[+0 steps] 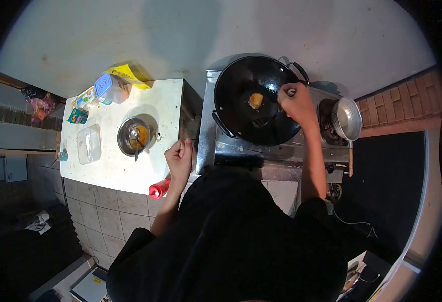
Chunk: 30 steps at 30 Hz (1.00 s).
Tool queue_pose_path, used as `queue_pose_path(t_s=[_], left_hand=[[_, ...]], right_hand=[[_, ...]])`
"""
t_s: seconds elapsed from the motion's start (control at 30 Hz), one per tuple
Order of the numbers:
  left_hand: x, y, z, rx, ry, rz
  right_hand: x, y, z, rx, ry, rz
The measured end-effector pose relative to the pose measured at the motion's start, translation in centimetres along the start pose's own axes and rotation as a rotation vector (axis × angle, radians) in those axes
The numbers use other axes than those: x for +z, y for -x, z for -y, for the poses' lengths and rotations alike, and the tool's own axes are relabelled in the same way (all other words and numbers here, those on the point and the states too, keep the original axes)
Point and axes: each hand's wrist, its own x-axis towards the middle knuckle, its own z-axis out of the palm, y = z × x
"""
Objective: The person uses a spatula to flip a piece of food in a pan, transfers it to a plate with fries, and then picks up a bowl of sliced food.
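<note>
My right hand [297,104] is closed around the handle of a dark spatula over the black wok [231,75]. The slotted spatula head [260,122] rests low inside the wok, hard to make out against the dark metal. Just above it in the picture lies a golden-brown fried piece [255,100], apart from the spatula. My left hand [179,158] is curled into a loose fist beside the white table's right edge, with nothing visible in it. Near that wrist stands a red can-like container [159,189].
The white table [105,176] holds a steel bowl [122,138] with yellow mixture and a ladle [134,135], a clear plastic tub [89,144], a blue-lidded container [111,89] and a yellow packet [130,76]. A wooden-handled saucepan [348,118] sits on the stove [281,155].
</note>
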Motion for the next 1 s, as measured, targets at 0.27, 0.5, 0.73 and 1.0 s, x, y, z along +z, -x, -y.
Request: queue_pose_path(t_s=[0.27, 0.5, 0.73, 1.0], left_hand=[[0.3, -0.4, -0.5, -0.008, 0.007, 0.013], [1.1, -0.2, -1.0, -0.02, 0.029, 0.007], [1.7, 0.1, -0.8, -0.045, 0.014, -0.019], [2.4, 0.6, -1.1, -0.039, 0.023, -0.038]], right_hand=[[1.1, -0.3, -1.5, 0.046, -0.025, 0.024], [0.7, -0.4, -1.6, -0.026, -0.019, 0.013], [-0.2, -0.5, -1.1, -0.037, -0.01, 0.07], [-0.4, -1.1, -2.4, -0.134, -0.024, 0.091]])
